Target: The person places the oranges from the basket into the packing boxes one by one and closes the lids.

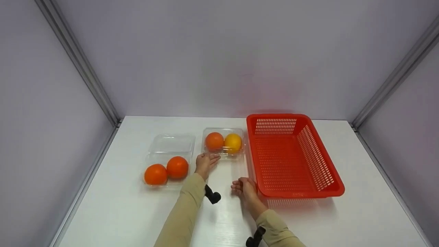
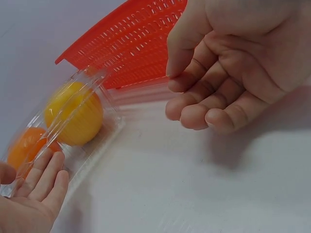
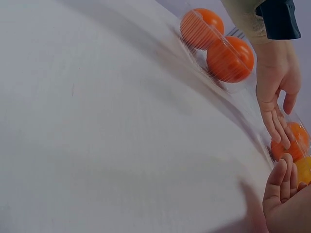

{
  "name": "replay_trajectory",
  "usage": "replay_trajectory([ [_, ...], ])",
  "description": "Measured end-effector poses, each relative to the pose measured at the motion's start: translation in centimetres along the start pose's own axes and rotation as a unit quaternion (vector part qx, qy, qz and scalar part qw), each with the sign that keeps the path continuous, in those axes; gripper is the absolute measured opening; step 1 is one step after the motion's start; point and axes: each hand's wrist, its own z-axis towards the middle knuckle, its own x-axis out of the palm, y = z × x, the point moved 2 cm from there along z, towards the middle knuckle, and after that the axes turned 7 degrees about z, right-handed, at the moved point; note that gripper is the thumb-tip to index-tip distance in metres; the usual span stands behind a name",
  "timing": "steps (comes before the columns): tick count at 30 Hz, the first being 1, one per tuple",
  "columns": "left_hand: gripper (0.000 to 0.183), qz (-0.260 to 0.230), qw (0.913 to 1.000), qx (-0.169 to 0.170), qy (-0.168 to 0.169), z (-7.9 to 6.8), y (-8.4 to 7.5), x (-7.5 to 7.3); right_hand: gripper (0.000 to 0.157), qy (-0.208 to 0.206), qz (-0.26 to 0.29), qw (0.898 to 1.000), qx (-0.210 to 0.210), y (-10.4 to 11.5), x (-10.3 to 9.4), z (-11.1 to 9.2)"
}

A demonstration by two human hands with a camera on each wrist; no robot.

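A clear plastic box (image 1: 223, 155) at the back middle holds an orange fruit (image 1: 214, 141) and a yellow fruit (image 1: 233, 143); clear plastic covers them in the left wrist view. My left hand (image 1: 205, 164) is at the near edge of this box, fingers extended toward it; whether they touch it I cannot tell. Loosely bent and holding nothing, the fingers of my right hand (image 1: 245, 188) hover beside the near left corner of a red basket (image 1: 291, 164). To the left, another clear box (image 1: 172, 144) has its lid open, with two orange fruits (image 1: 177, 167) inside.
The red basket, with slotted walls, takes up the right part of the white table (image 1: 103, 192). Grey-white walls (image 1: 219, 58) enclose the table at the back and sides. A black wrist mount (image 1: 213, 196) sticks out from the left sleeve.
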Motion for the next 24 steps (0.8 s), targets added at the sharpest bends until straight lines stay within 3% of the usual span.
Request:
replay_trajectory([
  [6, 0.038, 0.004, 1.0000, -0.001, -0.005, 0.3, -0.3, 0.2, 0.009, 0.015, -0.001, 1.000, 0.000, -0.1, 0.3, -0.1],
  [13, 0.040, -0.023, 0.9994, -0.018, 0.021, 0.6, 0.0, 0.5, 0.008, 0.020, 0.011, 1.000, 0.003, -0.2, 0.3, -0.1],
  [24, 0.044, 0.024, 0.9992, -0.032, 0.008, -0.5, 0.0, -0.5, 0.011, 0.025, -0.015, 1.000, 0.009, 0.4, 0.5, -0.9],
])
